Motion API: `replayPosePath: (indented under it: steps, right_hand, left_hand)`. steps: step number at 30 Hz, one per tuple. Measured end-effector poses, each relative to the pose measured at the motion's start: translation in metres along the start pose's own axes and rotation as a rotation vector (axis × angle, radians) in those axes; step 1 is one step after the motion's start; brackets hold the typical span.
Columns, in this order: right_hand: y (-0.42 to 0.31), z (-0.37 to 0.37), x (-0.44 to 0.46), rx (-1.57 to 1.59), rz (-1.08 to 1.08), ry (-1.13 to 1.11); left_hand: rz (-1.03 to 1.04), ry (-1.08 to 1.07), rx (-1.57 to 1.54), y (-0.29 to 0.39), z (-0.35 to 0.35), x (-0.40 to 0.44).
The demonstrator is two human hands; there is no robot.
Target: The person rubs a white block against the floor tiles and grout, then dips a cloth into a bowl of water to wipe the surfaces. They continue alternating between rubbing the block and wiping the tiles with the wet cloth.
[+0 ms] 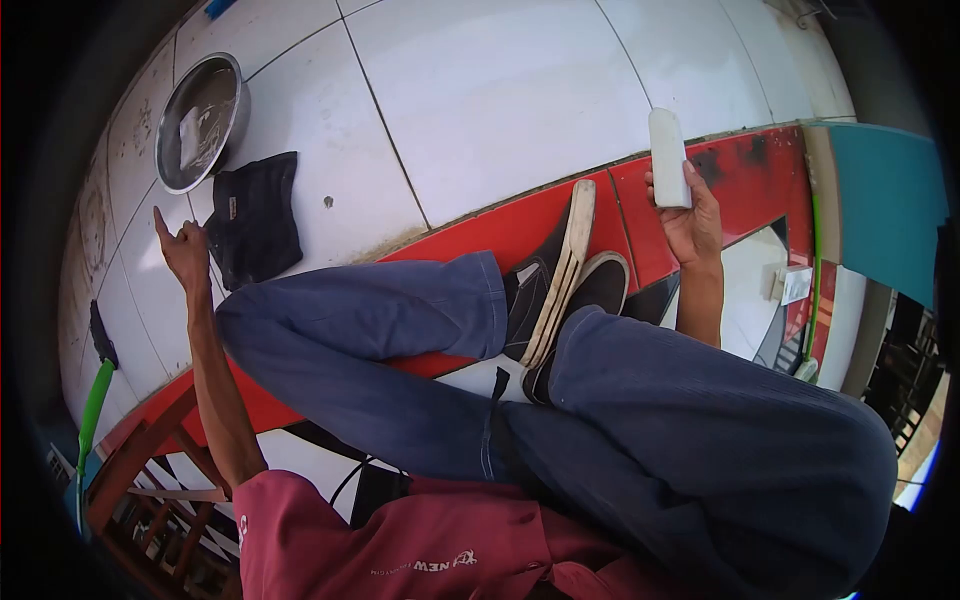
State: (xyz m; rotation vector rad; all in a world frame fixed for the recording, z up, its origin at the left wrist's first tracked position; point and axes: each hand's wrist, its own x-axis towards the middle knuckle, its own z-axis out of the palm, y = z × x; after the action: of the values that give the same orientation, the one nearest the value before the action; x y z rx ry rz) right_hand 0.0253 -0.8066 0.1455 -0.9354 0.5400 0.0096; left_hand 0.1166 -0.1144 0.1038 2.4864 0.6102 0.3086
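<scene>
My right hand [697,222] grips a long white bar-shaped object [667,150] with a rounded far end, held upright over the red tile edge. Its exact kind does not show. On the left, my left hand [187,252] points with the index finger stretched out and the other fingers partly curled; nothing is in it. Just beyond that fingertip stands a round metal basin [238,125] with a crumpled whitish thing [190,138] inside, perhaps in water. A folded black cloth [258,220] with a small label lies to the right of my left hand.
White floor tiles [480,110] meet a red tiled edge [445,238]. A green-handled brush [95,405] is at the far left, near a brown wooden rack [150,460]. My crossed legs [380,310] and dark shoes [550,275] fill the middle. A teal panel [880,205] stands at right.
</scene>
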Motion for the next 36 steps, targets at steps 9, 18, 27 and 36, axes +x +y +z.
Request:
replayPosePath:
  steps: [9, 18, 27, 36]
  right_hand:
    - [0.015, 0.036, 0.012, -0.041, 0.018, -0.082]
    - [-0.032, 0.0, 0.036, -0.408, -0.241, -0.108]
    - [-0.035, -0.022, 0.054, -0.054, 0.163, -0.246]
    - [-0.038, -0.016, 0.059, -0.315, 0.02, -0.201]
  left_hand:
    - [-0.197, -0.178, 0.414, 0.005, 0.085, 0.011]
    - [-0.665, -0.134, 0.347, 0.0, 0.112, 0.025]
    - [-0.565, 0.301, 0.333, -0.024, 0.142, 0.03]
    - [-0.573, 0.339, 0.371, -0.019, 0.143, 0.028]
